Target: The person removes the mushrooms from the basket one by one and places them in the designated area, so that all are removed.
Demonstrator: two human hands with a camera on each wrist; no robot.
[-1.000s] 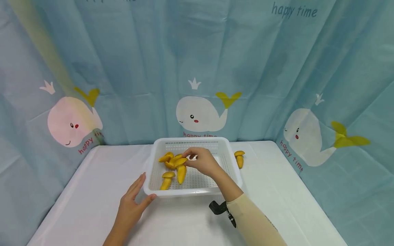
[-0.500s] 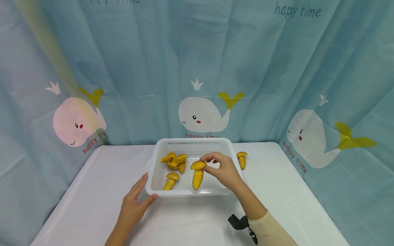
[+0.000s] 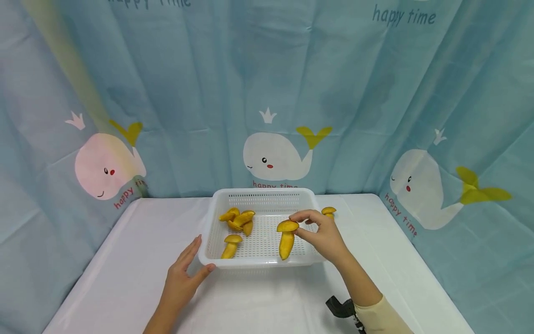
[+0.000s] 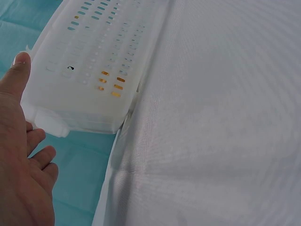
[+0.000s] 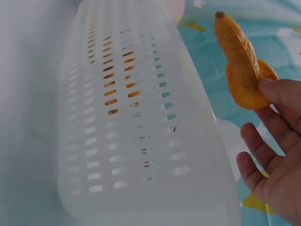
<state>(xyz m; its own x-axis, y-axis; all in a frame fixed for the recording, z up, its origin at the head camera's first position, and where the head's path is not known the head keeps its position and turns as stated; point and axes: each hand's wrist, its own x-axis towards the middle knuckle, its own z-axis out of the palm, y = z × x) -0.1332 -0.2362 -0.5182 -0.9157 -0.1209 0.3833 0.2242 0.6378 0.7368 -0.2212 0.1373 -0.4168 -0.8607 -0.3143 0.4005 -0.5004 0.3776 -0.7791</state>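
Observation:
My right hand pinches a yellow mushroom by its cap, above the right part of a white perforated basket. The same mushroom shows in the right wrist view, between thumb and finger. At the basket's front left corner, my left hand touches the rim with thumb and fingers spread; the left wrist view has that hand beside the basket's corner. Inside the basket, several yellow mushrooms lie clustered at the left, with another one in front of them.
Another yellow mushroom lies on the white table just right of the basket, partly hidden by my right hand. A blue curtain printed with whales hangs behind and at the sides. A black object is at my right wrist.
My right hand has lifted the mushroom out of the cluster and carried it rightward over the basket. The left hand has kept its place at the corner. The head view has shifted slightly.

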